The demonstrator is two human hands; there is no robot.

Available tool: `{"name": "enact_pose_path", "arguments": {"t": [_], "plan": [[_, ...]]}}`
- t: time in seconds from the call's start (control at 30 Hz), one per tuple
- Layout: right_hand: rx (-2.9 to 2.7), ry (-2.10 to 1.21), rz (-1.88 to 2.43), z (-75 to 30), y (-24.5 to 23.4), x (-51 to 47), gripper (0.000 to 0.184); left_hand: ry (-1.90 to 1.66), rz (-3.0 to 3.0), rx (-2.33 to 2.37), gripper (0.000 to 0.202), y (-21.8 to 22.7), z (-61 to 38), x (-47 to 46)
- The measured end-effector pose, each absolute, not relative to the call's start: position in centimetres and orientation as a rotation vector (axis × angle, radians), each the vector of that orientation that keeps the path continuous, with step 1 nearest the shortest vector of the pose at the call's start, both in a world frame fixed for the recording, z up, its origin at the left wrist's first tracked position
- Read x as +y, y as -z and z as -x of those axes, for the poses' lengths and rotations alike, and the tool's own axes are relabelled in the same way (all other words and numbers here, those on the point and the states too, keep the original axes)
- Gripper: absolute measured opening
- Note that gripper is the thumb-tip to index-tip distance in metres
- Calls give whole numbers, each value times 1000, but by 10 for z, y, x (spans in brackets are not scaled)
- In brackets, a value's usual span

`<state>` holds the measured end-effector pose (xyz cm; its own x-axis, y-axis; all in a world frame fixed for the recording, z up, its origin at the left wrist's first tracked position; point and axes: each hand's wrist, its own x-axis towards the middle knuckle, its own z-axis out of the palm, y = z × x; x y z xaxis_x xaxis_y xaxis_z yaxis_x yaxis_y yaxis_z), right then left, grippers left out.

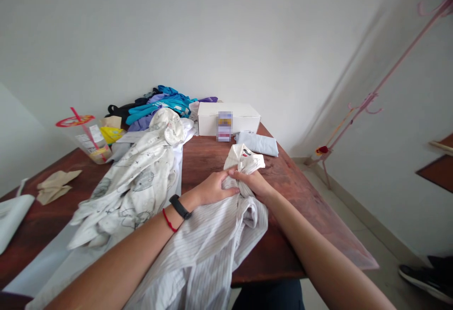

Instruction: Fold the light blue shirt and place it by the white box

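Observation:
A white shirt with thin grey stripes (208,234) is bunched below its collar and hangs over the front edge of the table. My left hand (212,188) grips the cloth just under the collar, thumb on top. Close against it, my right hand (256,185) pinches the same shirt, its fingers partly hidden behind the fabric. The collar, with a small label inside, points away from me. To the left lies a white printed garment (141,187), loosely heaped on top of white sheets or cloth.
On the dark wooden table (300,196) stand a white box (208,121) and a folded pale-blue cloth (260,143). A clothes pile (166,100) sits at the back left, near a plastic cup with a straw (90,140). A pink coat rack (375,88) leans at right.

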<state>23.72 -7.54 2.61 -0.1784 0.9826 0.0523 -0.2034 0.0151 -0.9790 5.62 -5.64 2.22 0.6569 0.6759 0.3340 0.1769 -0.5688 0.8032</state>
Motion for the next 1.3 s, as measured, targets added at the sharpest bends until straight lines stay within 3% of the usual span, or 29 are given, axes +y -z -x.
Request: {"name": "enact_pose_path", "arguments": {"t": [0.37, 0.77, 1.13, 1.3], "plan": [[-995, -1380, 962, -235, -31, -74, 42, -870, -1941, 656, 65, -25, -56, -60], [-720, -1291, 984, -238, -33, -73, 42, -866, -1875, 671, 53, -26, -55, -59], [-778, -1292, 945, -244, -38, -77, 26, -835, -1916, 739, 43, -20, -56, -56], [-988, -1216, 939, -245, -36, -79, 27, -903, -1956, 680, 51, -25, -56, -60]]}}
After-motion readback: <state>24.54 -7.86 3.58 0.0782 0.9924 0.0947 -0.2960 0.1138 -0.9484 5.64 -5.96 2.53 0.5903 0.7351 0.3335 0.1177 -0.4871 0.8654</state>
